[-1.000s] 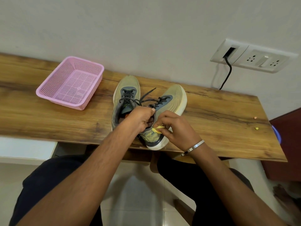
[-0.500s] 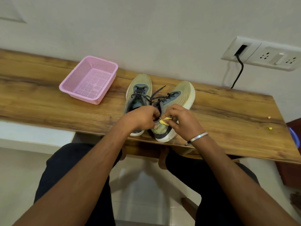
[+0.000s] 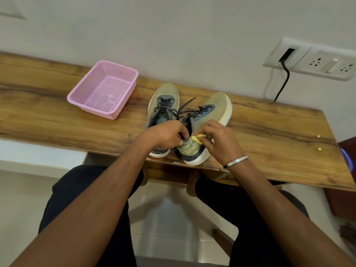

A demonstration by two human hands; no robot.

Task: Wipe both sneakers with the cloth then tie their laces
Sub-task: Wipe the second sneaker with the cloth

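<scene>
Two olive-green sneakers with dark laces stand side by side on the wooden table (image 3: 57, 116), heels toward me. The left sneaker (image 3: 163, 97) has loose laces, and so does the right sneaker (image 3: 215, 110), whose heel sits at the table's front edge. My left hand (image 3: 165, 134) grips the collar at the right sneaker's heel, fingers curled inside the opening. My right hand (image 3: 219, 139) pinches a small yellow cloth (image 3: 199, 136) against the top of that heel. Most of the cloth is hidden under my fingers.
A pink mesh basket (image 3: 104, 89) sits on the table to the left of the sneakers. A wall socket panel (image 3: 316, 58) with a black cable hangs at the upper right. Small crumbs (image 3: 318, 149) lie near the table's right edge. My knees are under the table.
The view has shifted, so the sneakers sit farther right and lower in frame. Both hands stay on the right sneaker's heel; the cloth has moved slightly along the heel top.
</scene>
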